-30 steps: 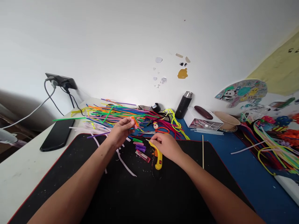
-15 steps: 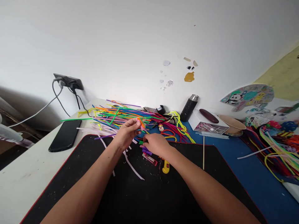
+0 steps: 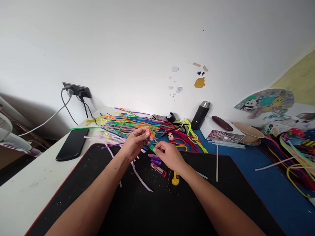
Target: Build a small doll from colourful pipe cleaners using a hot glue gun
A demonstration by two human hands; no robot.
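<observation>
My left hand (image 3: 135, 144) is raised over the black mat (image 3: 81, 183) and pinches a small orange and pink bundle of pipe cleaner pieces (image 3: 150, 132) between thumb and fingers. My right hand (image 3: 169, 154) is just to its right, fingers closed on a short green pipe cleaner piece (image 3: 152, 149). Below the right hand lie short purple pieces (image 3: 155, 160), a pink lighter (image 3: 158, 169) and a yellow utility knife (image 3: 175, 178). A heap of long coloured pipe cleaners (image 3: 123, 123) spreads behind both hands.
A black phone (image 3: 72, 148) lies at left on the white table, with a wall socket and cables (image 3: 76, 90) behind. Red-handled scissors (image 3: 177, 141), a black flask (image 3: 199, 115), a white box (image 3: 222, 132), a wooden stick (image 3: 217, 159) and more pipe cleaners (image 3: 292, 150) are at right.
My right hand left the yellow utility knife on the mat, moved up to the short pieces and picked up a green one. My left hand kept holding the orange bundle.
</observation>
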